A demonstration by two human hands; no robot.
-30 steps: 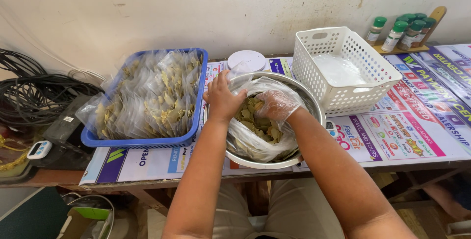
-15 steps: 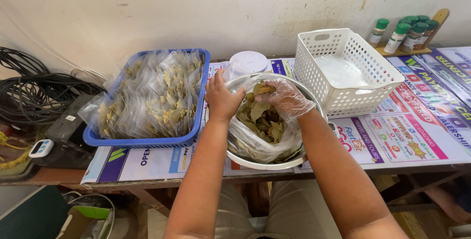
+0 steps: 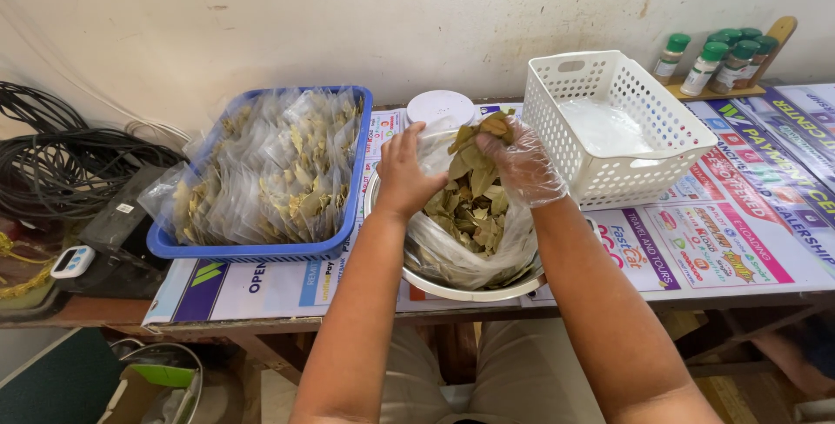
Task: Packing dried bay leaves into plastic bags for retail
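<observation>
A metal bowl (image 3: 465,290) lined with clear plastic holds a heap of dried green-brown leaves (image 3: 474,215). It sits at the table's front edge, in the middle. My right hand (image 3: 524,166) wears a clear plastic glove and pinches a bunch of dried leaves (image 3: 481,133) above the bowl's far side. My bare left hand (image 3: 404,172) is just left of it, with its fingers closed on the edge of a small clear plastic bag (image 3: 435,143). The two hands almost touch.
A blue basket (image 3: 261,252) full of small clear bags of leaves stands on the left. On the right is a white perforated basket (image 3: 609,182), with a white round lid (image 3: 441,108) behind the bowl. Spice bottles (image 3: 713,63) stand far right; black cables (image 3: 52,163) and a small timer (image 3: 71,260) lie far left.
My right hand has come up out of the bowl with a bunch of leaves, towards the far rim. My left hand has stayed near the bag's edge.
</observation>
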